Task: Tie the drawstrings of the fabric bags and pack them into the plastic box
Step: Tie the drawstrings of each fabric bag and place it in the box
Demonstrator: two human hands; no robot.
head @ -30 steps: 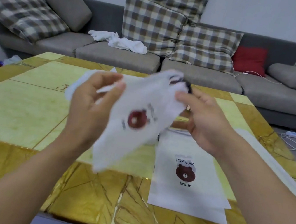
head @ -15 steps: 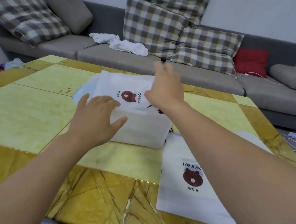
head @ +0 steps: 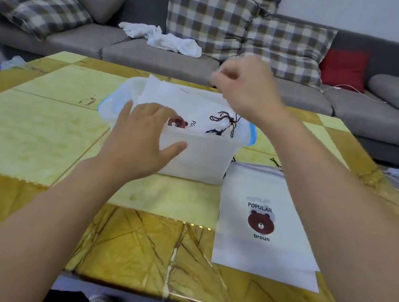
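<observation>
plastic box [head: 199, 161] w/ fabric bags [head: 188, 102] inside, left hand [head: 142, 141] on rim

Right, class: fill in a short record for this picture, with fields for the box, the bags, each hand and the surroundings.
box: translucent plastic box with blue handles, lid off, on the table
bag in box: white bear-print bag, black drawstrings on top
bags on table: flat stack right of the box
left hand: fingers spread, resting on the box's near rim and the bag
right hand: curled above the box's far side; whether it holds anything cannot be told
behind: grey sofa with checked cushions
</observation>
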